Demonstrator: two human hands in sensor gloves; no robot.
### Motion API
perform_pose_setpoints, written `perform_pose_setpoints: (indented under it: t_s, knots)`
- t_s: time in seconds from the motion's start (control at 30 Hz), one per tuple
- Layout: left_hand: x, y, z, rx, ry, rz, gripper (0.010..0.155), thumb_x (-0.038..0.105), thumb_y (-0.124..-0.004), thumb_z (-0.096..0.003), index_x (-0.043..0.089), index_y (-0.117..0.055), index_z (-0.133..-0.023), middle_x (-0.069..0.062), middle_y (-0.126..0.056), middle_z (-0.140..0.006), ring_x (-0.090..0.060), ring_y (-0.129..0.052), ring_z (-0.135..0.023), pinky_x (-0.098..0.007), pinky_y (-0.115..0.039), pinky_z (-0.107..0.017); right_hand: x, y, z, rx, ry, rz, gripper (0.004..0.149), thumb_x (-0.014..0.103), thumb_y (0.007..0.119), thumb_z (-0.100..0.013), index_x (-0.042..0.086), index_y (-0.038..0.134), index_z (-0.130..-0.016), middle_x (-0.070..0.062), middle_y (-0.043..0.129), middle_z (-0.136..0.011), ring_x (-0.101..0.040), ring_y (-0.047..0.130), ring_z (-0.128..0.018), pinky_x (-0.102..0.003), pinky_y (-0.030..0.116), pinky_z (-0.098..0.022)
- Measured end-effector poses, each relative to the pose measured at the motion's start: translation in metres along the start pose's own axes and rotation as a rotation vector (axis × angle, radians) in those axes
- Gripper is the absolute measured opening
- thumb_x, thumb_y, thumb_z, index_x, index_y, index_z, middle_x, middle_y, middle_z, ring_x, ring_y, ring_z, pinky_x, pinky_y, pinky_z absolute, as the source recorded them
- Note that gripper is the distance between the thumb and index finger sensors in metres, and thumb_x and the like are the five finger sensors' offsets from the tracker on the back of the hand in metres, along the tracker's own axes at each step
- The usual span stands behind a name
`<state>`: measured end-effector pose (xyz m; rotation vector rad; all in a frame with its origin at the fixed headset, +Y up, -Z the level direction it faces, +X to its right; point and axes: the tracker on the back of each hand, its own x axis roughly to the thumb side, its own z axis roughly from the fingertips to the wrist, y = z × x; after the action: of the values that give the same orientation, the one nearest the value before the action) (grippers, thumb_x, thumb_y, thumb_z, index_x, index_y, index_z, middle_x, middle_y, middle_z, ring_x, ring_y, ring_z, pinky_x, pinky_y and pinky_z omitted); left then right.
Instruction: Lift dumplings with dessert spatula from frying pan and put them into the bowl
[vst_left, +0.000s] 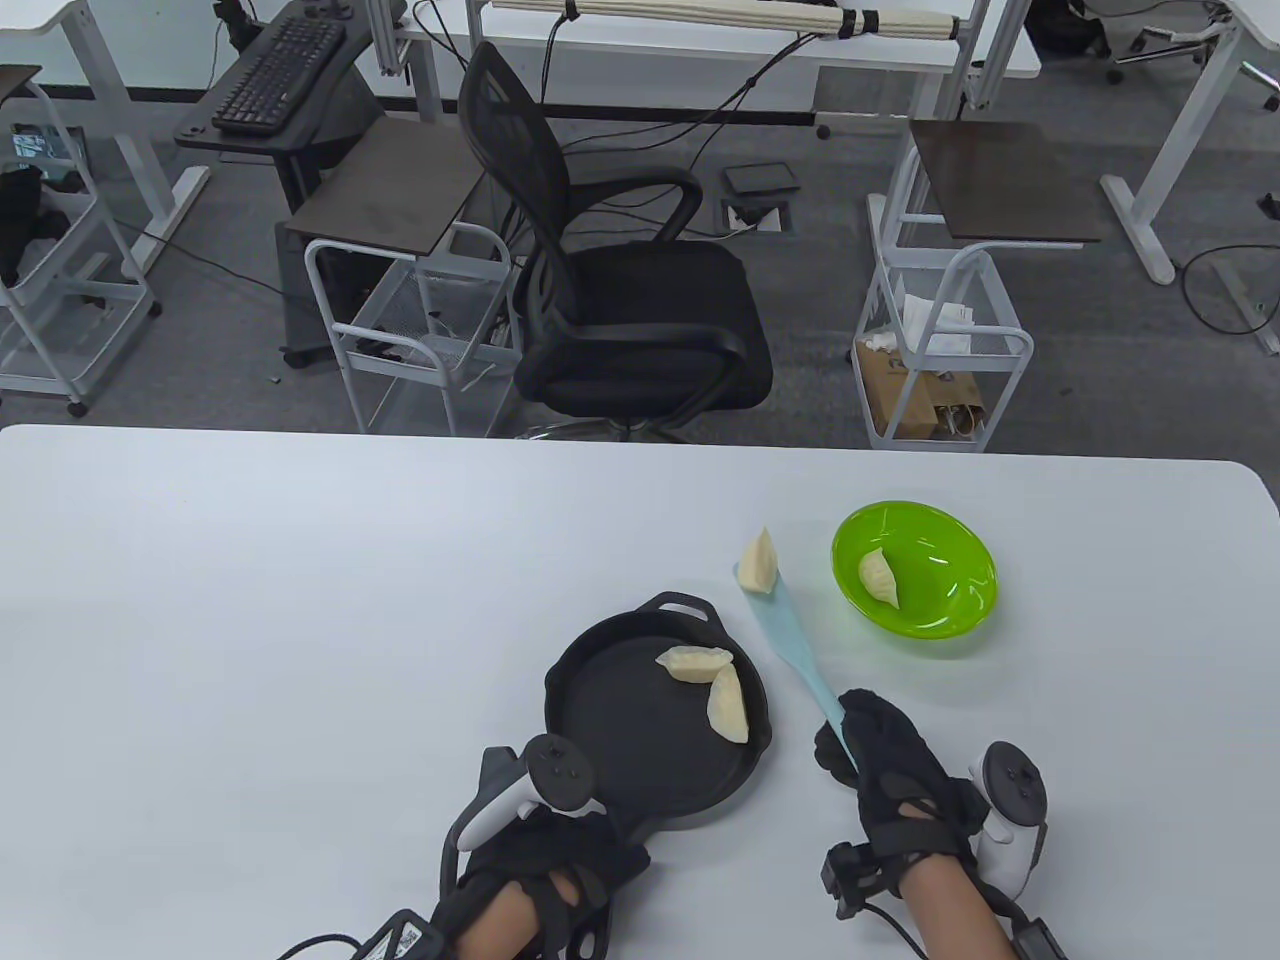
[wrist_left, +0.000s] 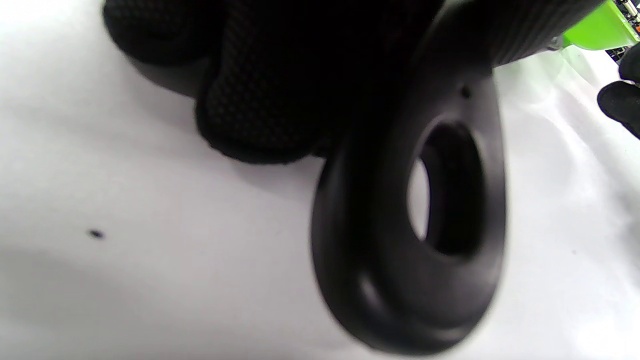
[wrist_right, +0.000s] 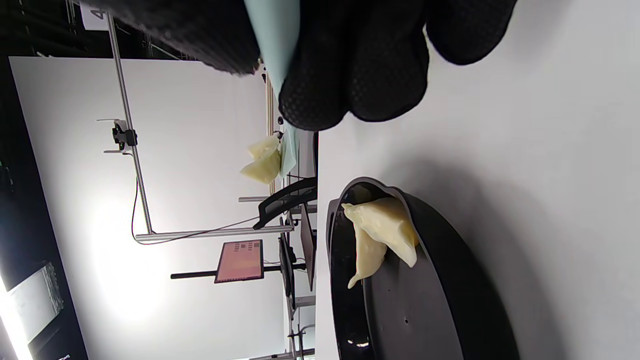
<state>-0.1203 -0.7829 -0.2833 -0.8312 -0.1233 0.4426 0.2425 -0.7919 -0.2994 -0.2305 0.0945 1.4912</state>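
Left hand grips the handle of the black pan on the white surface. Two dumplings lie touching in the pan. Right hand grips the pale blue spatula, carrying one dumpling between pan and green bowl. One dumpling rests inside the bowl.

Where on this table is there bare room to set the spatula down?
Bare tabletop left of the frying pan, and behind the green bowl. It is crowded between pan and bowl, where the spatula carries a dumpling.
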Motion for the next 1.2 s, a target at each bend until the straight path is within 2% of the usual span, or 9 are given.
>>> perform_pose_setpoints:
  t_s: [0.67, 1.2]
  knots:
    - [0.0, 0.0, 0.0, 0.002, 0.001, 0.0, 0.066, 0.069, -0.07, -0.0465, 0.023, -0.067, -0.095, 0.009, -0.104, -0.059, -0.02, -0.102, -0.042, -0.046, -0.077, -0.046, 0.004, -0.02, -0.001, -0.08, -0.025, -0.093, 0.058, 0.034, 0.07, -0.06, 0.01, 0.046, -0.106, -0.017, 0.074, -0.095, -0.046, 0.071, -0.084, -0.067, 0.048, -0.071]
    - [0.0, 0.0, 0.0, 0.004, 0.001, -0.001, 0.066, 0.069, -0.07, -0.0466, 0.024, -0.067, -0.095, 0.009, -0.104, -0.059, -0.021, -0.102, -0.042, -0.046, -0.077, -0.046, 0.004, -0.05, -0.007, -0.185, -0.038, -0.134, 0.062, 0.037, 0.072, -0.06, 0.01, 0.043, -0.108, -0.019, 0.069, -0.1, -0.047, 0.067, -0.088, -0.067, 0.047, -0.072]
